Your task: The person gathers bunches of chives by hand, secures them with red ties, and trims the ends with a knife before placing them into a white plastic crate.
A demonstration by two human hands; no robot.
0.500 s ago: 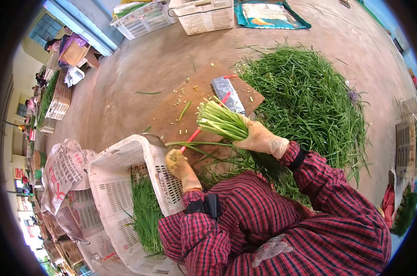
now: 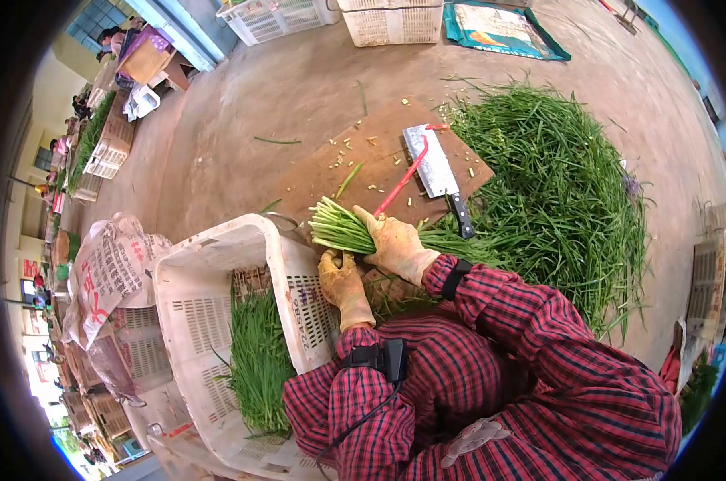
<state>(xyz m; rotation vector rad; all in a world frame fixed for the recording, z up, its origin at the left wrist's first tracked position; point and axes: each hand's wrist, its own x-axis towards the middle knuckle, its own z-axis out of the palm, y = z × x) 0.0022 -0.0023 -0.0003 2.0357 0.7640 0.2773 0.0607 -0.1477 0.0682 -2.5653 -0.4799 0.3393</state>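
A bundle of green stalks (image 2: 343, 228) lies across my gloved right hand (image 2: 397, 244), whose fingers wrap round it, pale cut ends pointing left. My gloved left hand (image 2: 343, 280) is just below the bundle, its fingers pressed together at the underside; what they pinch is too small to make out. A red strip (image 2: 403, 183) runs from near my right hand onto the brown board (image 2: 323, 172). On that board rests a cleaver (image 2: 433, 164) with a black handle. The large heap of green stalks (image 2: 547, 184) spreads to the right.
A white crate (image 2: 279, 256) holding green stalks (image 2: 259, 361) stands at my left, beside a printed sack (image 2: 110, 268). More crates (image 2: 391, 22) and a teal bag (image 2: 503, 30) are at the top. A person (image 2: 111, 37) sits at the far upper left.
My right hand has moved left and down with the bundle, close to my left hand. My left hand has shifted slightly right. The cleaver's handle is now uncovered, and the view has shifted.
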